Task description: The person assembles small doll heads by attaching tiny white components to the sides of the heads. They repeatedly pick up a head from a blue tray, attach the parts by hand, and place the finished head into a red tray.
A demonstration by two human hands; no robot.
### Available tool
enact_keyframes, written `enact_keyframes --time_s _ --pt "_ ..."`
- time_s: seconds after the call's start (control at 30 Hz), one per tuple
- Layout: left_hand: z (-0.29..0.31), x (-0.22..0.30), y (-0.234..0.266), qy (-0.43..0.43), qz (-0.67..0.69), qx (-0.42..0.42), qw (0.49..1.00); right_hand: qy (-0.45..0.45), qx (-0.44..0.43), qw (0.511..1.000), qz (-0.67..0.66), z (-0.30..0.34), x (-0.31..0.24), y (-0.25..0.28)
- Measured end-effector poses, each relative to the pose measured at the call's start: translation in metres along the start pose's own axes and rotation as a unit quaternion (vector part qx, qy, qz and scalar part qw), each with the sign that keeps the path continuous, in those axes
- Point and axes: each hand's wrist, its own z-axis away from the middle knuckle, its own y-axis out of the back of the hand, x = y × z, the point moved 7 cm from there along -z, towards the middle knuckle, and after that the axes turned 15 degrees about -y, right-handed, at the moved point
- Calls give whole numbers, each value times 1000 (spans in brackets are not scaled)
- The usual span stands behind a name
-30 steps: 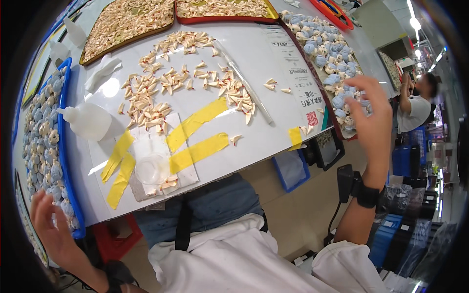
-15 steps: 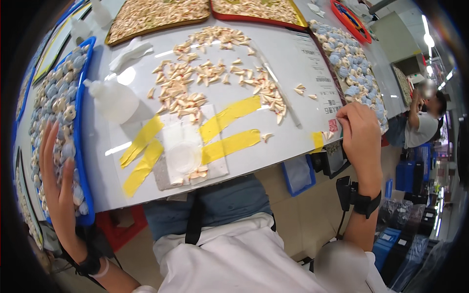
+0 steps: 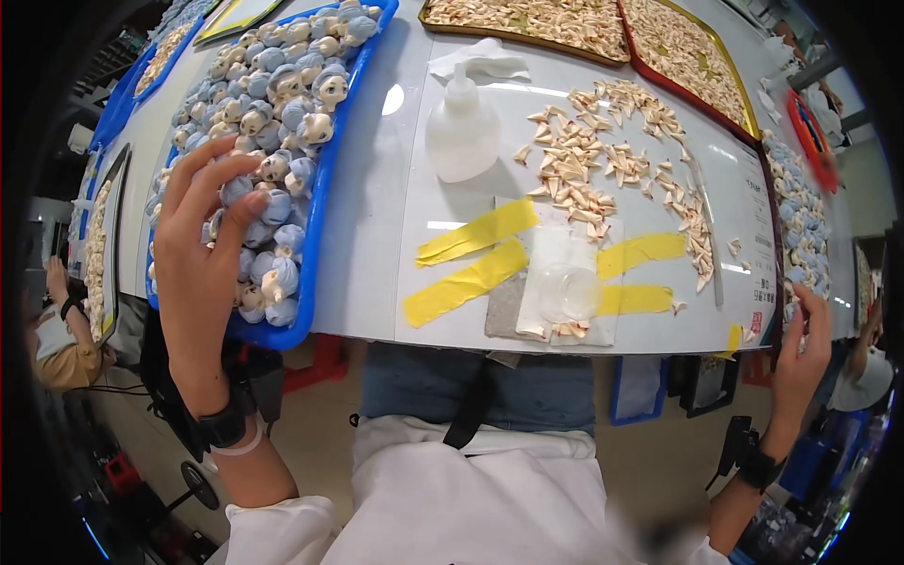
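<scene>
Blue-haired doll heads [image 3: 315,127] fill a blue tray [image 3: 331,179] on the person's left, packed closely, with some painted faces turned upward. Left hand [image 3: 198,235]: reaching over the tray among the heads, its fingers bent and parted, the thumb standing apart from the forefinger; several heads show in and beside this gap. Right hand [image 3: 802,344]: at the right edge of the white table [image 3: 386,245], beside the near end of a second group of blue-haired heads [image 3: 796,202]; its fingers are bent, but whether they pinch anything cannot be told. Black wristbands [image 3: 228,424] encircle both wrists. Between the hands, small pale pointed pieces [image 3: 570,160] with reddish ends lie loose in an irregular arc on the tabletop, bordered on the right by a slender clear rod [image 3: 708,235]. Nearer the person, a round clear dish [image 3: 570,292] rests on a white sheet [image 3: 551,247], which partly covers a grey slab [image 3: 504,306]; strips of yellow tape [image 3: 466,282] flank it on both sides. Left of the pieces stands an upright translucent bottle [image 3: 460,137], with a crumpled white tissue [image 3: 480,61] just behind. Two shallow trays [image 3: 692,102] of similar pale pieces adjoin at the far side
</scene>
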Motion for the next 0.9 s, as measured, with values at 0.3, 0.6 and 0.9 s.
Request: enact_keyframes --time_s 0.3,0.6,0.9 --pt "18 -4 11 20 171 115 978 -134 -133 887 -421 14 -29 -1" --pt "57 33 -8 64 430 131 891 -91 -338 652 -672 22 -107 -48" --pt "59 67 -48 111 588 95 796 -119 -336 681 -640 18 -133 -49"
